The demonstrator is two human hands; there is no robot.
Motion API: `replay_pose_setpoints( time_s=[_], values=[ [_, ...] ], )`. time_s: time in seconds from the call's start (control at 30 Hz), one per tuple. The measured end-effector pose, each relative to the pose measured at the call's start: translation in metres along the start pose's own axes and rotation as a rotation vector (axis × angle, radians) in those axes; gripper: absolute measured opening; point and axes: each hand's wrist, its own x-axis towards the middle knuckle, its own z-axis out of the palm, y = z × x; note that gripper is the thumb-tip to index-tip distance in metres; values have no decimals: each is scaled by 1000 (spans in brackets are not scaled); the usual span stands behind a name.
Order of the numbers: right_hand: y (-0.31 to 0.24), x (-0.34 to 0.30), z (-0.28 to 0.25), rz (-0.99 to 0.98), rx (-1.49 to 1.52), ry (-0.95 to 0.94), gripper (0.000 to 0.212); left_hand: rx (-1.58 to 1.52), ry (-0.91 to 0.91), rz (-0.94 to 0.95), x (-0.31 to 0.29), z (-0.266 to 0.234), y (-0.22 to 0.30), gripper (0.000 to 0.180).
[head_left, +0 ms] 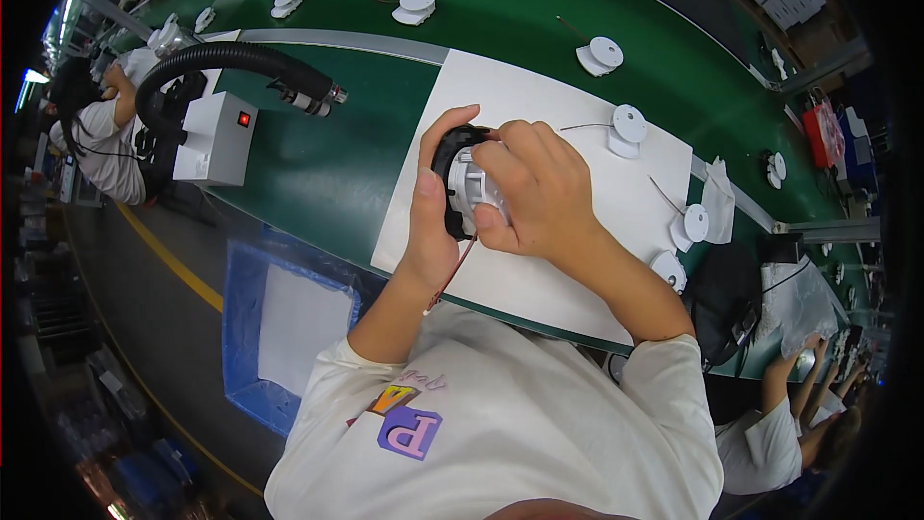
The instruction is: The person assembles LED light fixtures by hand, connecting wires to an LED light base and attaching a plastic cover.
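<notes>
Over the white sheet (423, 241), my two hands hold one round assembly between them. My left hand (430, 231) is curled round a black ring-shaped housing (446, 159), thumb and fingers on its outer side. Against the housing sits a white round plastic part (467, 191) with ribs, gripped by the bent fingers and thumb of my right hand (544, 183). A thin reddish-brown wire (452, 276) hangs from the assembly past my left wrist, with a small pale end. My right fingers hide part of the white piece. Whether the two parts are joined, I cannot tell.
White disc-topped units with wires (628, 127) stand on the sheet's right side. More white units (600, 56) lie on the green conveyor (500, 0). At left are a grey box (217, 140) with a black flexible hose (231, 55) and a blue-lined bin (238, 327). People sit on both sides.
</notes>
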Motion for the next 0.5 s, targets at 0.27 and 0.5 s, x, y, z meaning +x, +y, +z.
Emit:
replay_pose_setpoints(
  time_s=[0.27, 0.5],
  values=[
    [-4, -3, -8, 29, -61, -71, 33, 106, -57, 28, -1, -6, -12, 72],
    [-5, -11, -19, 8, -94, -72, 34, 80, -96, 9, -7, 2, -17, 72]
  ],
)
